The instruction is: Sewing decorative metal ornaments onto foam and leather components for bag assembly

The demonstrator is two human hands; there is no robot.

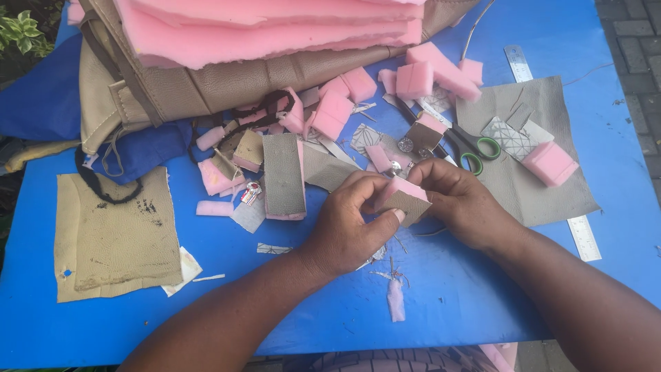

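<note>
Your left hand (346,231) and right hand (460,203) meet over the blue table (482,289), both pinching one small pink foam block faced with grey leather (407,199), fingers closed on its edges. Green-handled scissors (468,148) lie just beyond, beside a grey leather sheet (544,172) and a metal ruler (584,238).

- A blue table (206,303) filled most of the frame.
- A tan leather square (113,238) lay at the left.
- A grey leather sheet (544,124) lay at the upper right, with a metal ruler (584,238) beside it.
- Green-handled scissors (475,148) lay right of centre.
- Pink foam scraps (334,114) were scattered across the upper middle.
- A small pink foam strip (396,300) lay at lower centre.
</note>
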